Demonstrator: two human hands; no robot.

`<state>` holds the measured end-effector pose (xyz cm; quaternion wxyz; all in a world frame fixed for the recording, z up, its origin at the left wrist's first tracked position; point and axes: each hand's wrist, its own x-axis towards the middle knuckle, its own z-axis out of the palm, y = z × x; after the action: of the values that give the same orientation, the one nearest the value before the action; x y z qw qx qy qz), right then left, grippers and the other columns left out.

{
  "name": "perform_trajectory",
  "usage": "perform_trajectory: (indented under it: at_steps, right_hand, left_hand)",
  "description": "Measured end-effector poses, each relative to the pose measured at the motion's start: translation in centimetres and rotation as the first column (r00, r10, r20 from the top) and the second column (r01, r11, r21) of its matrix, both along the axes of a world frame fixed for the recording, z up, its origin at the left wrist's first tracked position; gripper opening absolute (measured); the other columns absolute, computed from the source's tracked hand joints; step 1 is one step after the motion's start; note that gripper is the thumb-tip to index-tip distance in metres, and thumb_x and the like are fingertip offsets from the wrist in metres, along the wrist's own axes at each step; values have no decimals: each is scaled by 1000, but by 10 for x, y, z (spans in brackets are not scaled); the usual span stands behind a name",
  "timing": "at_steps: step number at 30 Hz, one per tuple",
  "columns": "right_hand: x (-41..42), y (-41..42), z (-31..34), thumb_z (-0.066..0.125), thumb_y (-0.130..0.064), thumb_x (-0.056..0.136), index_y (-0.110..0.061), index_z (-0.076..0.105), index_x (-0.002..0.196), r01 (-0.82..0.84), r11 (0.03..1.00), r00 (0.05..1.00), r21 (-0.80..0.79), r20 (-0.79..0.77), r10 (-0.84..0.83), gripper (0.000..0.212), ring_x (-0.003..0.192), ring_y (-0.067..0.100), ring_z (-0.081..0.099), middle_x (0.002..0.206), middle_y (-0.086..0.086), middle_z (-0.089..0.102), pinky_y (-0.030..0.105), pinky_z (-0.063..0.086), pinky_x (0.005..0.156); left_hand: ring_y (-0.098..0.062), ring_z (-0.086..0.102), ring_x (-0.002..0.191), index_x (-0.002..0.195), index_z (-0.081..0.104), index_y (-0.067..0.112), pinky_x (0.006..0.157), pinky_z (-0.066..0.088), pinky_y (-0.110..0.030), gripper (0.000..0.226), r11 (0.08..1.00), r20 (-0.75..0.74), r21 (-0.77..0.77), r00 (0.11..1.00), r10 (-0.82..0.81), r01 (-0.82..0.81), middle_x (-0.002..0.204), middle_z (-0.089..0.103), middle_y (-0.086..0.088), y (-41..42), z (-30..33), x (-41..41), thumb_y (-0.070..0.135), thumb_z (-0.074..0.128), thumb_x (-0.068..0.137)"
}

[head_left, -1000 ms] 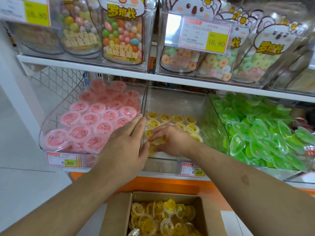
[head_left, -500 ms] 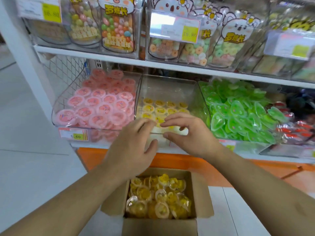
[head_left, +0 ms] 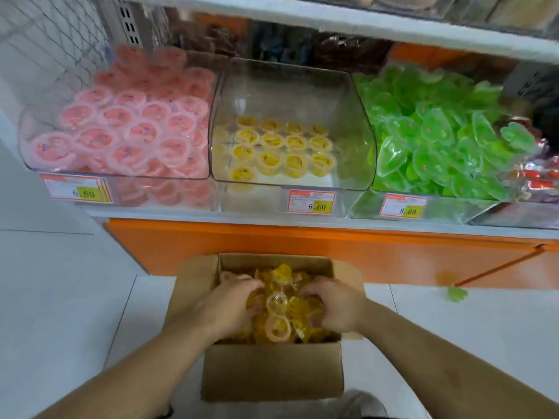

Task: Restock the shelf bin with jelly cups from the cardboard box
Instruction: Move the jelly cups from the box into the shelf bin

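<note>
Both hands (head_left: 230, 303) among boxed jelly cups (head_left: 279, 313)

Fingertips of left hand (head_left: 225, 306) and right hand (head_left: 338, 309) buried among yellow jelly cups (head_left: 279, 316) in brown cardboard box (head_left: 272, 370); grip unclear. Upper white shelf (head_left: 332, 22) stock cropped, blurred. Small print on red-bordered price tag (head_left: 312, 201) illegible.

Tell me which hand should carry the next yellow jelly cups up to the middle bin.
Probably either: left hand and right hand are both in the cardboard box, which sits directly below the middle bin.
</note>
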<state>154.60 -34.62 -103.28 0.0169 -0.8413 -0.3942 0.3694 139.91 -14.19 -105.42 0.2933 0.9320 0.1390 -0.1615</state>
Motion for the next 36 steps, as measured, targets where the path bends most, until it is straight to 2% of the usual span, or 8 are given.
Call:
perform_trajectory:
  at_steps: [10,15,24,27,30,33,35,36]
  right_hand:
    - [8,6,-40,70,-9,88,-39,59,141,-157,982,985,-102,59,164,62,128,25,57,142,-3,57,37,55,100]
    - [17,5,-40,66,5,83,-36,70,128,-3,1000,1000,-1,-8,3,61,122,14,60,134,-11,63,31,57,99]
    - [20,22,14,78,-20,88,-38,72,112,343,877,939,338,-135,-315,30,100,-2,64,104,-23,69,21,55,88]
    - [16,27,48,82,-18,88,-28,73,111,426,797,905,428,-204,-374,27,96,11,69,99,-12,72,29,57,89]
    - [6,25,86,80,-12,89,-16,76,107,520,682,853,514,-358,-381,18,94,20,74,97,7,78,41,59,91]
    - [-8,22,127,75,-4,93,-10,76,103,611,536,789,583,-504,-352,12,88,20,73,98,16,78,42,58,88]
    - [-15,21,148,74,-5,93,-13,78,100,610,480,792,630,-508,-340,11,93,24,75,97,13,79,47,57,94]
    - [-18,21,157,74,-6,93,-13,78,100,595,470,803,652,-495,-331,10,96,27,76,97,11,80,47,57,96]
  left_hand:
    - [-11,50,136,141,59,36,113,45,-33,52,999,-55,46,998,-16,18,145,54,11,13,-52,13,22,73,92]
    - [-10,55,126,128,68,37,104,49,-28,41,997,18,48,998,56,-57,133,61,12,15,-46,13,25,78,90]
    - [-1,60,114,120,69,40,102,53,-32,41,902,27,-333,954,299,-273,116,64,25,11,19,17,37,86,83]
    - [-1,63,110,115,72,34,96,54,-28,34,791,23,-503,909,416,-349,116,69,14,11,55,20,27,86,85]
    - [-20,73,103,116,73,13,84,62,-29,24,495,-57,-784,838,543,-374,117,74,-11,6,94,18,5,74,93]
    - [-40,70,114,123,70,-2,96,60,-46,26,226,-134,-927,828,544,-299,121,73,-23,-1,137,14,6,61,100]
    - [-36,70,115,123,71,-1,99,58,-44,30,179,-125,-951,844,521,-251,119,74,-21,-4,164,9,16,62,99]
    - [-32,72,113,122,72,2,99,58,-42,31,223,-89,-947,854,512,-232,117,76,-18,-5,174,7,19,67,95]
